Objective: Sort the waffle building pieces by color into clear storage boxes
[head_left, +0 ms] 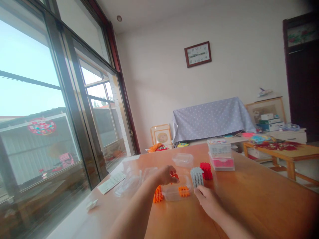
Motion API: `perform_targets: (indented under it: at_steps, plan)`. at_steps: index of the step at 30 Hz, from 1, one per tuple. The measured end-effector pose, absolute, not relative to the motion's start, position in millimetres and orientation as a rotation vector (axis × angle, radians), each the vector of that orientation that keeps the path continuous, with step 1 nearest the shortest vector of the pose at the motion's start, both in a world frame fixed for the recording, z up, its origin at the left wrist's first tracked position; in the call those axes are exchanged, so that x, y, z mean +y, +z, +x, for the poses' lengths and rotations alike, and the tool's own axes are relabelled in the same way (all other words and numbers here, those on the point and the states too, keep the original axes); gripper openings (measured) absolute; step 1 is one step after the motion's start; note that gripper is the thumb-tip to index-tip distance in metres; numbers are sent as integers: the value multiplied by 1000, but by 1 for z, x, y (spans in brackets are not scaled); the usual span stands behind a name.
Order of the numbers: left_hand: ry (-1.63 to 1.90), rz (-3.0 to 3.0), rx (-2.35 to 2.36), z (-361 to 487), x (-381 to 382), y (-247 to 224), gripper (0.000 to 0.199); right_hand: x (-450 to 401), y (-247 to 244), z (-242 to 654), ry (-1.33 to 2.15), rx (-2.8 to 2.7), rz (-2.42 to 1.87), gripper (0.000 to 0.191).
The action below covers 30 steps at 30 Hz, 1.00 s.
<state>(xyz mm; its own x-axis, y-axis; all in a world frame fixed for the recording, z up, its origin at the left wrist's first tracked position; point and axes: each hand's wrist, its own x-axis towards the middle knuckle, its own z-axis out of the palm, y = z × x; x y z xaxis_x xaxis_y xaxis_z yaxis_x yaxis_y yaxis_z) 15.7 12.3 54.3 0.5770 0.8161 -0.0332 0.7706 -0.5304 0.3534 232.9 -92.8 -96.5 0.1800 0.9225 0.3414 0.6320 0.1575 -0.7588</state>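
Observation:
My left hand [166, 175] is over a clear plastic box [171, 196], its thumb and fingers curled around a small red-orange toothed piece [175, 176]. Inside that box lies an orange toothed piece [184, 191]. Just left of it, partly behind my left forearm, stands a stack of orange toothed pieces [158, 195]. My right hand [205, 196] grips the lower end of a grey stack of toothed pieces [196, 177], which is upright and slightly tilted. Right behind the grey stack is a red stack of similar pieces [206, 171].
Another clear box [183, 160] sits farther back on the wooden table [249, 199]. Lidded clear boxes [221, 156], one with pink contents, are stacked at back right. Clear lids [128, 184], a printed sheet [111, 182] and a crumpled white scrap [92, 204] lie left, by the window.

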Motion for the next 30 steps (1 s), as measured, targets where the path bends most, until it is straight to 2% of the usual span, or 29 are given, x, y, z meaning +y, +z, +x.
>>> perform_targets:
  at_steps: [7, 12, 19, 30]
  plan:
    - [134, 2391, 1232, 58, 17, 14, 66, -92, -95, 231, 407, -1530, -1570, 40]
    - [133, 2359, 1270, 59, 17, 3, 65, -91, -94, 231, 397, -1527, -1571, 40]
    - [54, 2312, 1457, 49, 21, 3, 37, -90, -93, 232, 392, -1521, -1579, 40]
    - [-174, 2322, 1456, 55, 19, -3, 37, -94, -90, 232, 380, -1536, -1579, 40]
